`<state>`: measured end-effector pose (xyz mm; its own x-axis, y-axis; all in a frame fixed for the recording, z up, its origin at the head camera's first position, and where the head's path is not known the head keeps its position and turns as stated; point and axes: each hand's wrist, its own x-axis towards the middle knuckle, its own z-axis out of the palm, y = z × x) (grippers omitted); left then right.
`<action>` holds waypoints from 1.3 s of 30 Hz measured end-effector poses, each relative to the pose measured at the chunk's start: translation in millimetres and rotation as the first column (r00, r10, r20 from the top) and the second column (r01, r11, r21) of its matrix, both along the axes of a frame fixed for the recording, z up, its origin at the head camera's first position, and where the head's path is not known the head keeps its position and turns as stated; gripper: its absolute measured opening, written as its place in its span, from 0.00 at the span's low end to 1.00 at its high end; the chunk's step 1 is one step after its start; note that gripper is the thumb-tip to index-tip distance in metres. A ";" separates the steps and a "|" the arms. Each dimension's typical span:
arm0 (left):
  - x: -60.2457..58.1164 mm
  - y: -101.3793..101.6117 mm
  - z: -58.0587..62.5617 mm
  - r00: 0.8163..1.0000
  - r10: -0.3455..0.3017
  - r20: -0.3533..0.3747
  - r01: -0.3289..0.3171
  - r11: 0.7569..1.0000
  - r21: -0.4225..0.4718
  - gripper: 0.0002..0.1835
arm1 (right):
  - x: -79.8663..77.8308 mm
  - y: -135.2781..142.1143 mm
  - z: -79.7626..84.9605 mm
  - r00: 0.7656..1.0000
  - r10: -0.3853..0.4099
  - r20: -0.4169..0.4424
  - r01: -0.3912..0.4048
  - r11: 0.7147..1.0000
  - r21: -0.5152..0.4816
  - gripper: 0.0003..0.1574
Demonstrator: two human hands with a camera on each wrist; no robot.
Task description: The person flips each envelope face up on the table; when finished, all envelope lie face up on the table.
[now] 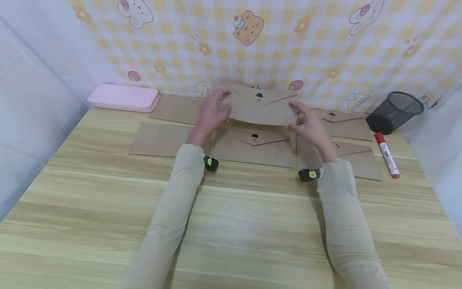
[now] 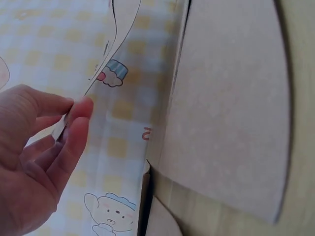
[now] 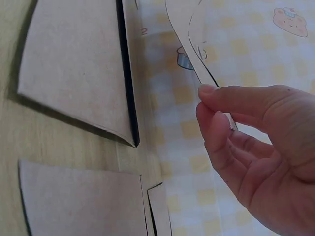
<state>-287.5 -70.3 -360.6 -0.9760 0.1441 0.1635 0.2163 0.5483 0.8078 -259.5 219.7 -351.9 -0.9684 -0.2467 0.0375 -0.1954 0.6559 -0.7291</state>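
Between both hands, a brown kraft envelope (image 1: 260, 110) with a small black hat print on its flap is held up above the back of the table. My left hand (image 1: 211, 114) pinches its left end between thumb and fingers, also clear in the left wrist view. At the opposite end, my right hand (image 1: 309, 125) pinches the envelope's edge the same way. Below it lies another brown envelope (image 1: 252, 150), flap side up. In the right wrist view the held envelope (image 3: 184, 24) looks thin and slightly bowed.
More brown envelopes lie in two rows: plain ones (image 1: 159, 138) at left, flap-up ones (image 1: 355, 160) at right. A pink pencil case (image 1: 122, 97) sits back left. A tilted black mesh pen holder (image 1: 395, 112) and a red marker (image 1: 387, 155) are at right. A checked cloth (image 1: 216, 36) hangs behind.
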 end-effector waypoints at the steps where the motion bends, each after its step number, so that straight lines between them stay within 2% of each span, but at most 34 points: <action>1: -0.2 0.1 -0.3 1.000 -0.012 0.026 0.012 1.000 0.003 0.27 | -0.2 0.2 -0.8 1.000 -0.003 -0.005 0.003 1.000 0.008 0.43; 3: -0.8 0.0 -1.2 0.998 -0.040 0.049 0.040 0.999 -0.013 0.29 | -0.4 0.4 -2.1 1.000 -0.003 -0.022 0.003 1.000 0.024 0.41; 8: -2.7 -1.3 -4.0 0.996 -0.090 0.017 0.092 0.990 -0.105 0.30 | -1.6 0.7 -5.6 0.996 0.022 -0.090 -0.016 0.997 0.072 0.34; 12: -3.5 -2.0 -4.6 0.994 -0.110 0.019 0.111 0.981 -0.156 0.30 | -2.7 1.0 -7.9 0.990 0.034 -0.136 -0.021 0.995 0.100 0.28; 15: -3.9 -1.7 -5.3 0.995 -0.096 0.038 0.101 0.979 -0.177 0.29 | -3.4 0.6 -9.1 0.988 0.033 -0.150 -0.015 0.993 0.119 0.25; 21: -5.2 -0.9 -8.6 0.993 0.012 0.118 0.006 0.989 -0.150 0.26 | -3.1 -1.8 -10.6 0.993 0.012 -0.115 0.005 0.989 0.148 0.18; 24: -4.8 -1.0 -10.4 0.990 0.030 0.140 -0.014 0.993 -0.115 0.22 | -2.0 -2.5 -11.1 0.997 -0.001 -0.081 0.013 0.989 0.149 0.18; 28: -5.0 -1.2 -11.9 0.990 0.003 0.143 0.018 0.989 -0.145 0.20 | -1.6 -0.4 -12.5 0.998 -0.019 -0.053 0.027 0.990 0.141 0.19; 31: -5.4 -1.4 -12.9 0.987 -0.027 0.158 0.061 0.974 -0.216 0.21 | -1.4 0.9 -13.5 0.999 -0.039 -0.038 0.044 0.989 0.142 0.20; 36: -3.3 -1.3 -12.7 0.965 -0.066 0.255 0.127 0.966 -0.228 0.25 | -1.0 -1.4 -15.6 0.998 -0.069 -0.012 0.070 0.990 0.122 0.19; 39: -2.3 -0.8 -12.5 0.960 -0.063 0.271 0.126 0.966 -0.225 0.26 | -0.8 -2.9 -17.1 0.996 -0.086 0.001 0.085 0.991 0.105 0.18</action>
<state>-289.7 -71.1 -373.1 -0.9598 0.2411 -0.1440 0.0767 0.7183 0.6915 -260.3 216.8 -369.1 -0.9861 -0.1656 0.0103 -0.1315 0.7425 -0.6568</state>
